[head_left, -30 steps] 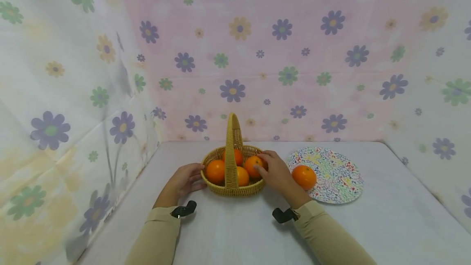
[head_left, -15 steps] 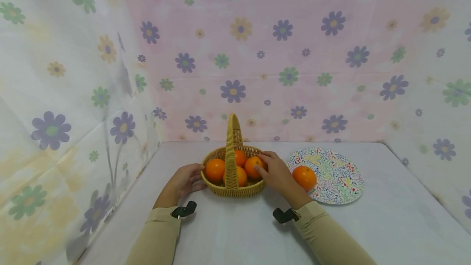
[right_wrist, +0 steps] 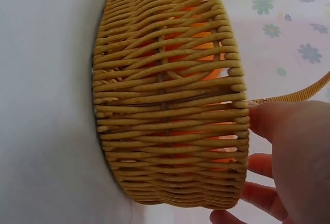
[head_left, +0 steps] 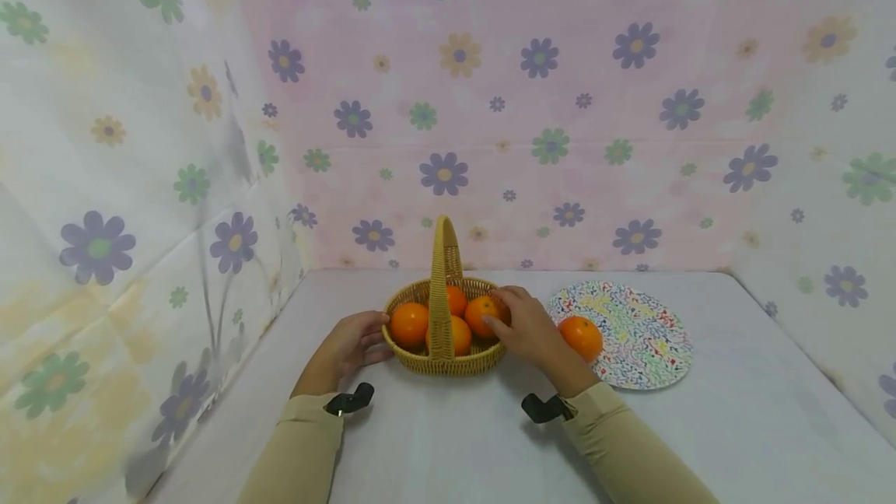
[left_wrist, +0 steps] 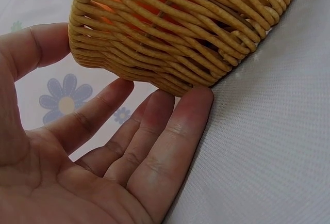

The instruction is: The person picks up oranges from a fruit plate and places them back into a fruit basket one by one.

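Note:
A wicker basket point(head_left: 455, 365) with a tall handle stands on the table, holding several oranges point(head_left: 409, 325). My left hand point(head_left: 348, 344) rests its fingertips against the basket's left outer side. In the left wrist view its fingers point(left_wrist: 170, 136) are nearly straight on the lower wall, with the thumb at the upper edge. My right hand point(head_left: 532, 330) reaches over the right rim and holds the right-hand orange point(head_left: 480, 317) inside, thumb in front and fingers behind. In the right wrist view the woven wall point(right_wrist: 170, 105) hides most of the oranges.
To the right lies a round speckled plate point(head_left: 647, 341) with one orange point(head_left: 581, 339) at its left edge, partly behind my right forearm. Flower-printed cloth walls point(head_left: 448, 99) enclose the white table point(head_left: 448, 442) at the back and sides.
Inside the basket the rear orange has shifted slightly right and forward, and the front orange has shifted a little left. Both hands have stayed nearly still.

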`<state>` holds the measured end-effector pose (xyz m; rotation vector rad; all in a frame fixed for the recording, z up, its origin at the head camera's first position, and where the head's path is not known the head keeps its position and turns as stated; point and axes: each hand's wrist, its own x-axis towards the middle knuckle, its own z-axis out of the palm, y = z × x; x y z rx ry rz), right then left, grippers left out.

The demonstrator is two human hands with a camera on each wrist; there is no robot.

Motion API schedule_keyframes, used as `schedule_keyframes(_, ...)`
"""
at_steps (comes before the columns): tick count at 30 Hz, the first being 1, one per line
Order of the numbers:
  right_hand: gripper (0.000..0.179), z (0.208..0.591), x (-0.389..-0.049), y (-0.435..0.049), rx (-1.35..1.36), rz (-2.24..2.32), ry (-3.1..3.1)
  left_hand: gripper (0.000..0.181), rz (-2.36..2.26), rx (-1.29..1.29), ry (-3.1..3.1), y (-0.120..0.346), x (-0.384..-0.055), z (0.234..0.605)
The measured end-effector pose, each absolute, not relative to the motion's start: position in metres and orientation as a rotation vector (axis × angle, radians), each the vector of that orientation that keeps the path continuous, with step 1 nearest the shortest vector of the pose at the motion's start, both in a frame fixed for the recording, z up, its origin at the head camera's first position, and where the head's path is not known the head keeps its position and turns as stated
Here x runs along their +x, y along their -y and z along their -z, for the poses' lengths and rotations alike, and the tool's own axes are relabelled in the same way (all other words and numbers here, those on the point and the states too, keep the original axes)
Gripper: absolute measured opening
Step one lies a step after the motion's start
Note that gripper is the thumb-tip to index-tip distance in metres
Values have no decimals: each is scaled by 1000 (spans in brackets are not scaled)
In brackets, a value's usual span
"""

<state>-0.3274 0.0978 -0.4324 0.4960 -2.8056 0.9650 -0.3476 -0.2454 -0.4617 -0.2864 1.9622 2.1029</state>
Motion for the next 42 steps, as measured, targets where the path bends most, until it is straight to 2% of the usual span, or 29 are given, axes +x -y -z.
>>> schedule_keyframes(10,64,431,-313,-126,473,-828,2813,41,-2107,-275,-1971,246,-346,463)
schedule_keyframes(21,56,428,-297,-171,486,-668,2736,41,-2105,-284,-1979,243,-345,465)
schedule_keyframes(30,66,428,-293,-202,360,-781,2824,39,-2107,-293,-1988,243,-344,461)
schedule_keyframes(42,86,424,-296,-231,372,-923,2903,39,-2117,-309,-1965,245,-345,463)
